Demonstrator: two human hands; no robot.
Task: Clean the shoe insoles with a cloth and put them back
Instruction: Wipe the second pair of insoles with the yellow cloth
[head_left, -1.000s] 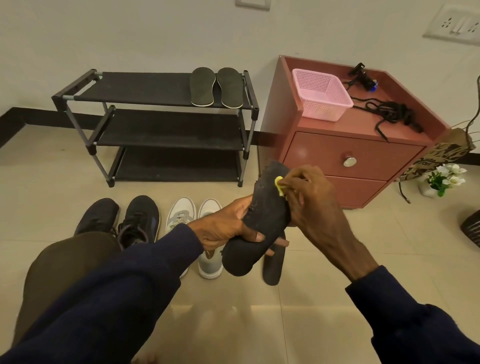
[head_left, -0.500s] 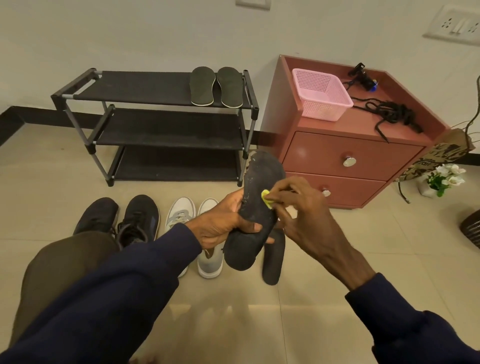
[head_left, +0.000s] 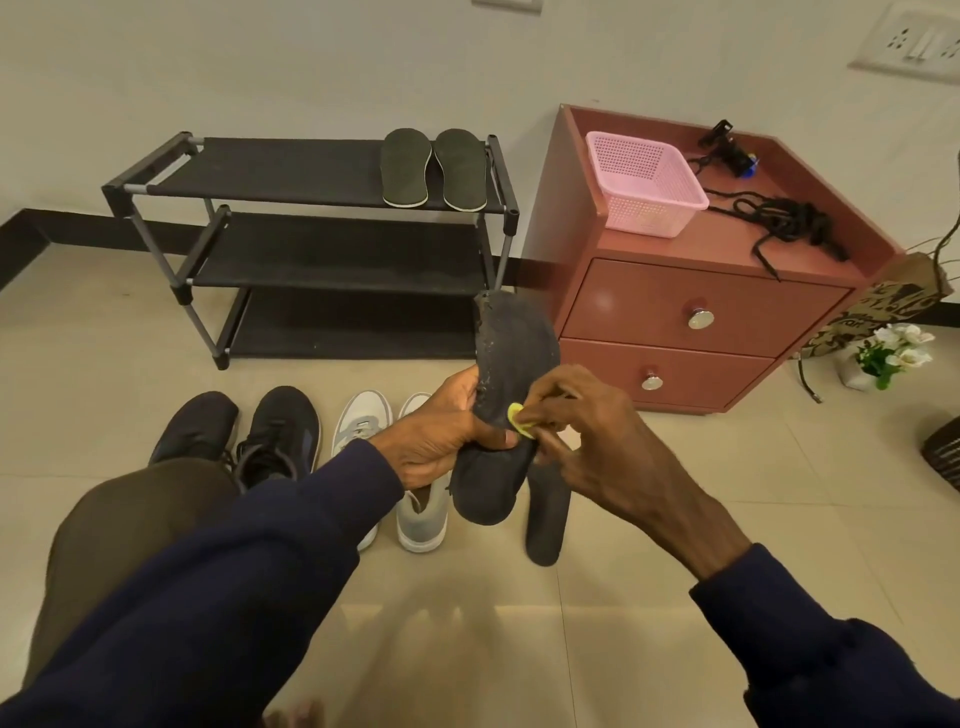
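My left hand grips a dark insole around its middle and holds it upright in front of me. My right hand pinches a small yellow cloth against the insole's face, near my left thumb. A second dark insole lies on the floor just behind and below the held one. Two more insoles rest side by side on the top shelf of the black shoe rack. A pair of black sneakers and a pair of white sneakers stand on the floor.
A reddish two-drawer cabinet stands to the right with a pink basket and black laces on top. A small flower pot and a paper bag sit at its right. My knee is at lower left.
My right hand has wiped the yellow cloth down the insole, from its upper part to near the middle. The insole now stands more upright in my left hand.
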